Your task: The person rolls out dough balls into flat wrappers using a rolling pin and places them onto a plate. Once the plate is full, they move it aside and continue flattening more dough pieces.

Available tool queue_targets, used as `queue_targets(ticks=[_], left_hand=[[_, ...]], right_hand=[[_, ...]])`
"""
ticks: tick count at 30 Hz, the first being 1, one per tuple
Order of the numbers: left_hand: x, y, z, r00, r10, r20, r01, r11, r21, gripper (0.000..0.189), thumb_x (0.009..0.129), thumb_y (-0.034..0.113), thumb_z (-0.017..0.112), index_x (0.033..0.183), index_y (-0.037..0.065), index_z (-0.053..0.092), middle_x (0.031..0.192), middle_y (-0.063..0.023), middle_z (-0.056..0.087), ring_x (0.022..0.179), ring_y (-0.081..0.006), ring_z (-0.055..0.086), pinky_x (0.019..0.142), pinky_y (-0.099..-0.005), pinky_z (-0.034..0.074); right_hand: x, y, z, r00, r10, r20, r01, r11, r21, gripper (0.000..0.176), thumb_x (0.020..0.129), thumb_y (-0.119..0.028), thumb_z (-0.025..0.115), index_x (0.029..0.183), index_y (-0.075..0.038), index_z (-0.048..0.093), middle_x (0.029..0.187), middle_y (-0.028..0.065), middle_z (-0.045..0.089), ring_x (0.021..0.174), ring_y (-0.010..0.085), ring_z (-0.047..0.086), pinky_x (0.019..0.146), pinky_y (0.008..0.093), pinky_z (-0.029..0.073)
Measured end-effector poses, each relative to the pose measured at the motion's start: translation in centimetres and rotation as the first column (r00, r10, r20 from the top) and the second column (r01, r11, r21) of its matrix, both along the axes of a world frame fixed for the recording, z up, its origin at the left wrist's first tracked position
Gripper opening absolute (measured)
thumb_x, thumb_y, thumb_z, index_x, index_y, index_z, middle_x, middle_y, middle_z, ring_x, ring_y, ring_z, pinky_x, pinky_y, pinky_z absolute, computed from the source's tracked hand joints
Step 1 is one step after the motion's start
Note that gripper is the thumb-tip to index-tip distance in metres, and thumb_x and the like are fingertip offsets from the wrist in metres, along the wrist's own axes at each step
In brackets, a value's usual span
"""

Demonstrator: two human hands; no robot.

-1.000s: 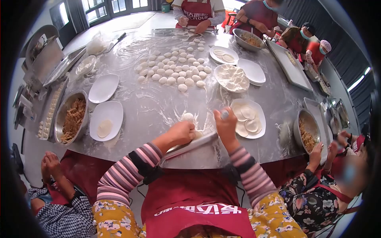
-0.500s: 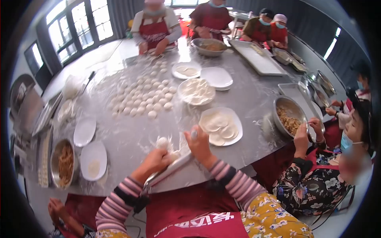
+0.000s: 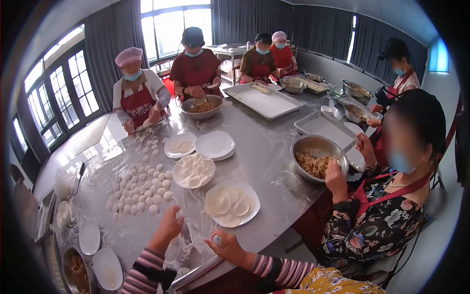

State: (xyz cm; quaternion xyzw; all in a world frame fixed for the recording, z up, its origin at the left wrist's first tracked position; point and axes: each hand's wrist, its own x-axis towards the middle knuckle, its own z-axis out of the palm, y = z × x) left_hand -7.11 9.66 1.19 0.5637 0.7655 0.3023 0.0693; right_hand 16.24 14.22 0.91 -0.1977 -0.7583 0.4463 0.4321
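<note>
My right hand (image 3: 230,250) is closed near the table's front edge, with the pale round end of a rolling pin (image 3: 217,239) showing at its fingers; the rest of the pin is hidden. My left hand (image 3: 168,229) is lifted to its left, fingers bent and apart, with nothing visible in them. Beneath both hands the steel tabletop (image 3: 196,245) is streaked with flour. Beyond my right hand sits a white plate (image 3: 253,211) of flat round dough wrappers (image 3: 230,203). Many small dough balls (image 3: 142,188) lie in a group past my left hand.
A bowl of flour (image 3: 194,171) stands beyond the wrappers, near stacked white plates (image 3: 215,144). At right, a person (image 3: 382,206) works over a steel bowl of filling (image 3: 320,157). Another filling bowl (image 3: 78,272) is at lower left. Large trays (image 3: 264,100) and several people line the far side.
The view has swung up and to the right. My left hand has come away from the dough piece at the board and lifted; my right hand still grips the rolling pin.
</note>
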Motion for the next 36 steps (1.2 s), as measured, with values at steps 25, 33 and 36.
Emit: queue_targets(ticks=[25,33,36], left_hand=[[9.0,-12.6,-0.9,0.911,0.400,0.102,-0.407,0.912,0.049,0.019,0.079,0.010,0.060,0.094,0.003,0.052,0.081,-0.0185,0.060,0.076,-0.0387,0.060,0.065,-0.0448,0.047],[10.1,-12.8,-0.5,0.945,0.328,0.018,-0.326,0.928,0.182,0.018,0.079,0.008,0.059,0.096,0.003,0.054,0.083,-0.0173,0.061,0.076,-0.0378,0.061,0.065,-0.0438,0.048],[9.5,-12.8,-0.6,0.930,0.347,0.119,-0.361,0.922,0.137,0.018,0.079,0.007,0.057,0.096,0.002,0.055,0.087,-0.0176,0.061,0.078,-0.0378,0.060,0.067,-0.0437,0.048]], right_hand=[[5.5,7.4,-2.0,0.979,-0.142,-0.145,-0.085,0.362,-0.928,0.024,0.093,-0.013,0.045,0.109,0.006,0.045,0.092,0.0165,0.059,0.068,0.0231,0.063,0.057,0.0337,0.055],[4.7,11.2,-1.5,0.990,-0.034,0.136,0.140,0.285,-0.948,0.014,0.087,-0.006,0.047,0.097,0.003,0.052,0.076,0.0140,0.063,0.051,0.0155,0.057,0.045,0.0306,0.050],[4.9,11.6,-0.4,0.975,-0.117,0.187,0.215,0.328,-0.920,0.012,0.081,-0.002,0.048,0.091,0.001,0.054,0.073,0.0116,0.062,0.049,0.0145,0.055,0.041,0.0287,0.045]])
